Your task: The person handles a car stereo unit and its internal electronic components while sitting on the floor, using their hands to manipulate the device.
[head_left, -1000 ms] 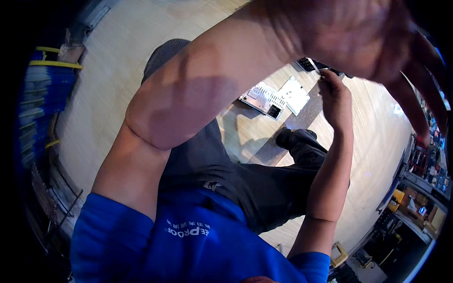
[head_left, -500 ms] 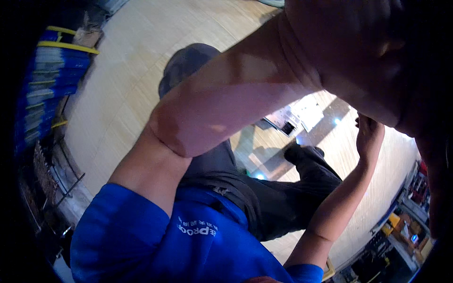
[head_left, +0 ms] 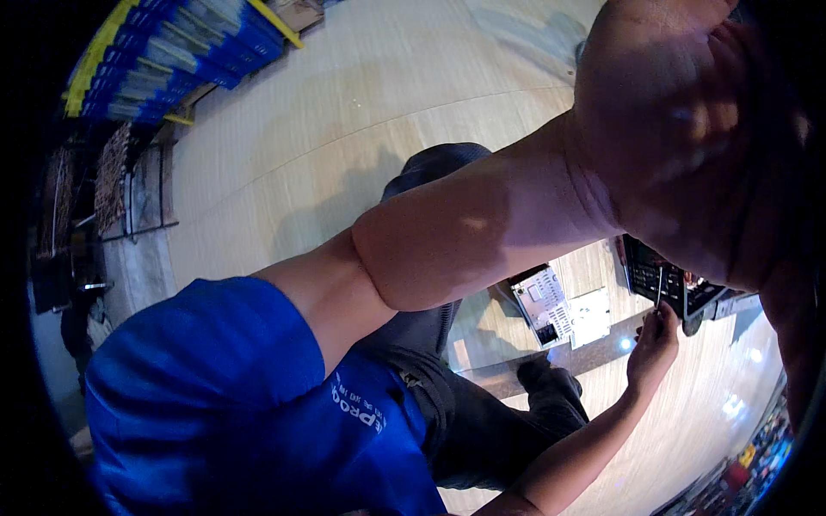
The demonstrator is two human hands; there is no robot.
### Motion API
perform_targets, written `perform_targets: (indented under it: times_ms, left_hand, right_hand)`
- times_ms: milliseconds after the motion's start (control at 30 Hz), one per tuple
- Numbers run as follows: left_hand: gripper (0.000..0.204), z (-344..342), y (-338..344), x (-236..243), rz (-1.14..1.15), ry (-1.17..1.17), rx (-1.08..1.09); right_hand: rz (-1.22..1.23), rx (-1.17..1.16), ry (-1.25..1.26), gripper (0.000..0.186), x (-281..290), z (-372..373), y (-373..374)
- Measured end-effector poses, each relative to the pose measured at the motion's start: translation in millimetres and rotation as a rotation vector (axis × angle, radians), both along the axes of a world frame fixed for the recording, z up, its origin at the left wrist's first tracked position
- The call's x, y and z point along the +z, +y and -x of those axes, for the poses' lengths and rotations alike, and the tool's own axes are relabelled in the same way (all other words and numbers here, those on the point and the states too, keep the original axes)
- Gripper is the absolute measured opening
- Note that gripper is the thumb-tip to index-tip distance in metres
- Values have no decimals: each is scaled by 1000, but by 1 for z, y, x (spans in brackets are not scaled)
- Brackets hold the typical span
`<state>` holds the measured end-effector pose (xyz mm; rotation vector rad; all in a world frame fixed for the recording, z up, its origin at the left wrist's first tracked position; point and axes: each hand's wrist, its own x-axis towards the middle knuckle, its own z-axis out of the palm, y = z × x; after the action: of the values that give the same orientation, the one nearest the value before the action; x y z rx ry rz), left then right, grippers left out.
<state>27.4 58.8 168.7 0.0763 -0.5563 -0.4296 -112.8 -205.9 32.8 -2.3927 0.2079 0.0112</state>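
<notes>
My left hand (head_left: pixel 680 138) is raised very close to the head camera and fills the upper right. Its fingers run into the dark edge, so their pose is hidden. Farther off, my right hand (head_left: pixel 654 351) is closed around a slim tool with a thin metal shaft (head_left: pixel 660 284); its exact kind is too small to make out. The shaft points at a black box-like part (head_left: pixel 638 265) with rows of small details, partly covered by my left hand. Left of it on the floor lies an opened flat electronic device (head_left: pixel 539 303), beside a white flat panel (head_left: pixel 590 318).
Blue bins with yellow edges (head_left: pixel 198 52) stand at the upper left. Below them is a dark metal rack (head_left: pixel 133 193). Pale boards cover the floor (head_left: pixel 327 95). Cluttered small items (head_left: pixel 740 469) line the lower right. My dark-trousered leg (head_left: pixel 490 421) is bent near the device.
The view has swung, bringing the blue bins, the flat device and the black part further into sight. My right hand now shows with the thin tool. My left hand stays raised by the camera.
</notes>
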Motion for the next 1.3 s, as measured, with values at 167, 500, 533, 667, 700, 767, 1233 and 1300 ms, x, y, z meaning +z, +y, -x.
perform_targets:
  times_ms: [167, 500, 533, 667, 700, 767, 1233, 1300]
  left_hand:
    - [62, -4, 10, -12, 11, 57, -13]
    - [61, -29, -18, -51, -88, 215, -92]
    - [61, -30, -20, -58, -150, 239, -83]
    - [39, -12, -23, -74, -834, 187, 107]
    - [34, -9, -28, -73, -1080, 72, 177]
    - [36, 3, -28, -76, -1374, -343, 273]
    - [38, 18, -25, -110, -2057, -1166, 255]
    - [37, 10, -11, -106, -2075, -1093, 329]
  right_hand:
    - [-246, 40, 155, 13, -52, -15, -2]
    - [3, 50, 138, 15, -127, -182, -152]
    - [76, 102, 146, 16, -132, -209, -174]
    - [126, 170, -32, 33, -173, -288, -213]
    - [347, 145, 18, 34, -183, -310, -230]
    - [259, 132, 203, 33, -193, -333, -211]
    - [172, 80, -249, 29, -191, -388, -247]
    - [209, 77, -312, 27, -174, -358, -240]
